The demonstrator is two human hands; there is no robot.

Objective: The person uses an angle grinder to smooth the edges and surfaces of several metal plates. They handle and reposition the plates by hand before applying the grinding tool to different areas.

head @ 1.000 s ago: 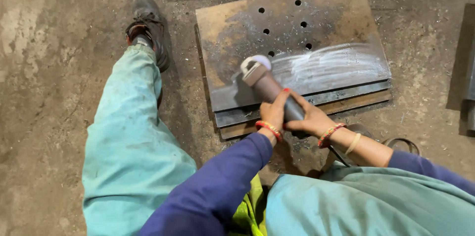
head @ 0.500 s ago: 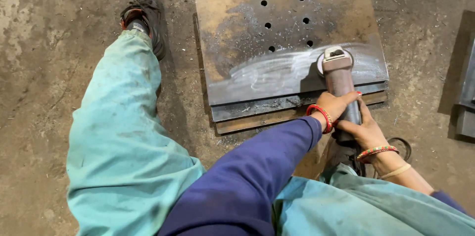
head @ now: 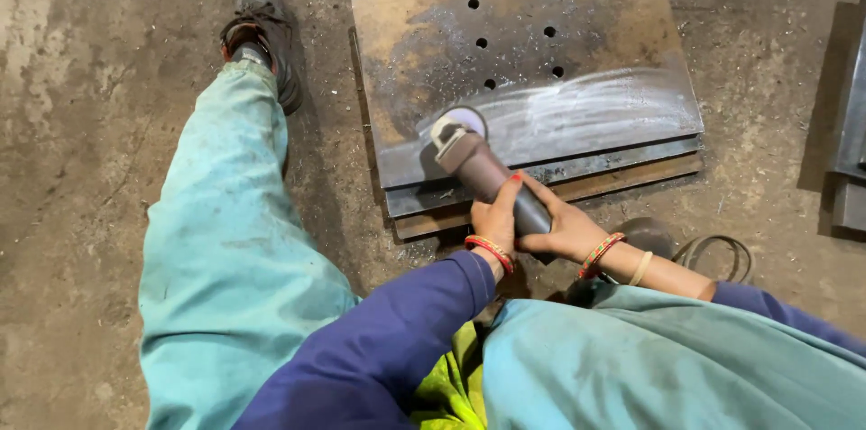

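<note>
I hold a grey angle grinder [head: 483,168] with both hands. My left hand [head: 494,218] grips its body from the left, and my right hand [head: 561,227] wraps it from the right and behind. The grinder's disc [head: 458,121] rests on the near left part of a rusty steel plate [head: 577,42] with several round holes. A bright ground band runs across the plate's near edge. The plate lies on top of other plates [head: 541,182] stacked on the floor.
My left leg in teal trousers [head: 230,240] stretches out left of the plates, ending in a dark shoe [head: 266,28]. A coiled cable [head: 717,254] lies on the concrete floor at the right. More metal pieces [head: 848,150] sit at the right edge.
The grinder swept from the plate's left side to its right edge, then back to the left. Both hands moved with it.
</note>
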